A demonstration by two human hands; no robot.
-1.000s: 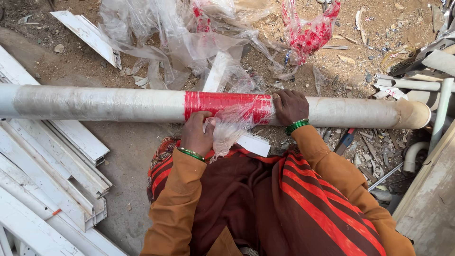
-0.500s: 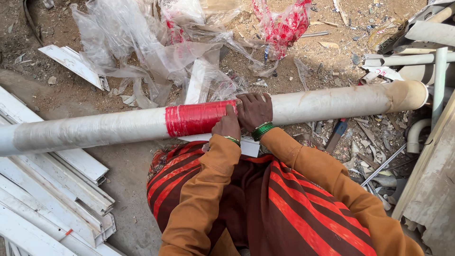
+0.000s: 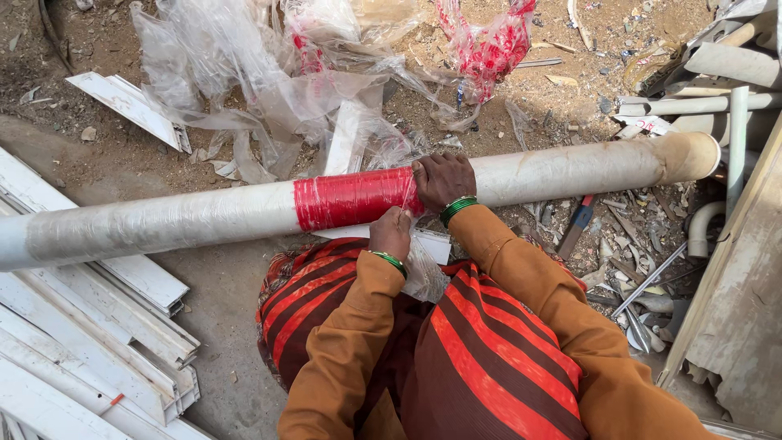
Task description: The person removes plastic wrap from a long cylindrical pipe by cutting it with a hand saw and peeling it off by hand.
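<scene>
Pipe wrap removal, red band stage.
We rest our right hand [image 3: 442, 179] on the long white pipe [image 3: 562, 173] lying across the ground, fingers curled over it; our left hand [image 3: 391, 232] pinches clear plastic film [image 3: 423, 273] beside the red band [image 3: 354, 198]; next, likely a steady pull.

Both hands close together, left [image 3: 391, 232] pinching, right [image 3: 442, 179] pressing palm-down

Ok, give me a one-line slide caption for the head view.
Both hands, left hand and right hand, grip clear plastic wrap at the red band on a long white pipe.
</scene>
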